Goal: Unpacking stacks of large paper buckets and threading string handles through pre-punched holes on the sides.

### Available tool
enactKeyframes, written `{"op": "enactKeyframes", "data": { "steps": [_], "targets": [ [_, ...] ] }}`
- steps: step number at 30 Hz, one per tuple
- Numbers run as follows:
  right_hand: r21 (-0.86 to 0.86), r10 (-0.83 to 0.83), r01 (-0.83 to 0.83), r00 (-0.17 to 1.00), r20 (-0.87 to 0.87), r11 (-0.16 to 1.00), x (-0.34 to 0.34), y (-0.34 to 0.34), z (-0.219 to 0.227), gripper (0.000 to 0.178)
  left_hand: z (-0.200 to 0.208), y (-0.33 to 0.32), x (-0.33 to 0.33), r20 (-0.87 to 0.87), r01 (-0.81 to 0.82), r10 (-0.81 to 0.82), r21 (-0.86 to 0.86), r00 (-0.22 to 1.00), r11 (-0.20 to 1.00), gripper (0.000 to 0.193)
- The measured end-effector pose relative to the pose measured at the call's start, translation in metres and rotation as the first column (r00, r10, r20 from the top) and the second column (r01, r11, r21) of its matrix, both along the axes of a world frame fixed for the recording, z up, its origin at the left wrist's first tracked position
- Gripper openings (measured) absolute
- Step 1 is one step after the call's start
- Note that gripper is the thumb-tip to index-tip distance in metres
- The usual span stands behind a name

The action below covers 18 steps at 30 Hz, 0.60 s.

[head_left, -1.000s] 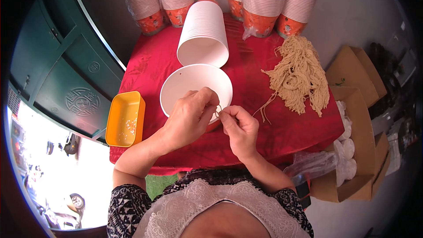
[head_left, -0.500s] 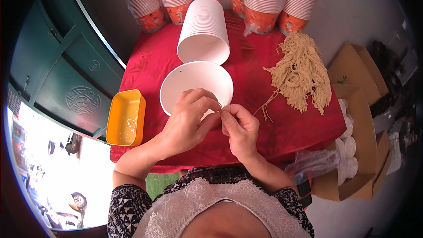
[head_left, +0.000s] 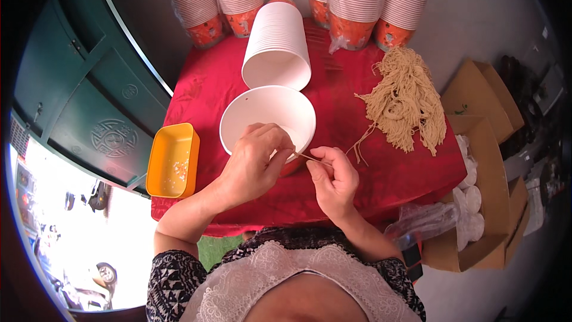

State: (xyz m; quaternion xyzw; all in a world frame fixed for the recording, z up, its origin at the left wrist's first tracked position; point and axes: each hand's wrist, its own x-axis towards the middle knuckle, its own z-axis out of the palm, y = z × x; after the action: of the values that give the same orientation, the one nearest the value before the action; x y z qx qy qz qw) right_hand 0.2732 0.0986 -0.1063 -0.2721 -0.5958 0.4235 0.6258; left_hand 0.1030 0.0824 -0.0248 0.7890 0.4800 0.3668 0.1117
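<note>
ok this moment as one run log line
left hand: pinching tan string; right hand: pinching same string; white-lined bucket: behind left hand; yellow tray: left; string bundle: right

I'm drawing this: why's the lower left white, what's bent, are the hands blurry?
Head view: glare washes out the area beside the green door; head view: the lens bows the door's edge; head view: left hand and right hand look fairly clear.

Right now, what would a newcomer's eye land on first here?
Probably the red tablecloth, with a heap of beige strands on its right and a yellow container on its left. Then the centre: a thin strand runs between the left hand and right hand, near the rim of a white-lined bucket.
</note>
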Motion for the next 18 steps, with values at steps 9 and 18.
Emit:
{"op": "enactKeyframes", "data": {
  "steps": [9, 18],
  "targets": [
    [0.36, -0.385, 0.283, 0.887, 0.255, 0.889, 0.026, 0.003, -0.007, 0.006, 0.0, -0.001, -0.006, 0.044, -0.032, 0.035, -0.063, 0.998, 0.997, 0.007],
    [0.282, -0.264, 0.176, 0.912, 0.314, 0.943, 0.028, 0.005, -0.014, 0.004, 0.003, 0.002, -0.01, 0.096, -0.074, 0.104, -0.273, 0.99, 0.959, 0.001]
  ]
}}
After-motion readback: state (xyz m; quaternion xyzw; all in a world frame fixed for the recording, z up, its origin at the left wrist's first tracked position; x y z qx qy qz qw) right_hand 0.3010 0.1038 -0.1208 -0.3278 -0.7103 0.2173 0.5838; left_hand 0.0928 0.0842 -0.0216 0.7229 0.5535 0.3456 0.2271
